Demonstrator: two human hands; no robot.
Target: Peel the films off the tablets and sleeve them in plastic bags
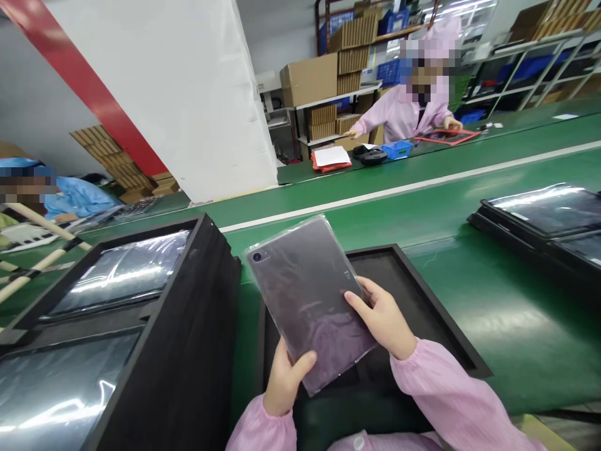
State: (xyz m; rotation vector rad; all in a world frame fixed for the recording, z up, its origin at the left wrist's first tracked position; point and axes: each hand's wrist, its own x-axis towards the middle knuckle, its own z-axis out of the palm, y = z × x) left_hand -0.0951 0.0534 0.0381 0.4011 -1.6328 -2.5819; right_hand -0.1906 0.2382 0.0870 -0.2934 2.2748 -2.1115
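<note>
Factory floor is buzzing, with a green conveyor belt point(498, 332) running from 9 to 3 o'clock and a co-worker in a pink smock point(404, 116) working at 1 o'clock. Stacked black foam trays point(188, 351) are sitting at 9 o'clock, while another black foam tray point(444, 311) is lying dead ahead. Above it, a tablet computer point(305, 300) is riding in a clear plastic sleeve point(277, 263), tilted. The left hand point(284, 382) is gripping the lower edge, the right hand point(382, 316) the side. It looks light, stiff, slippery and fragile, so edges are the safest hold!
</note>
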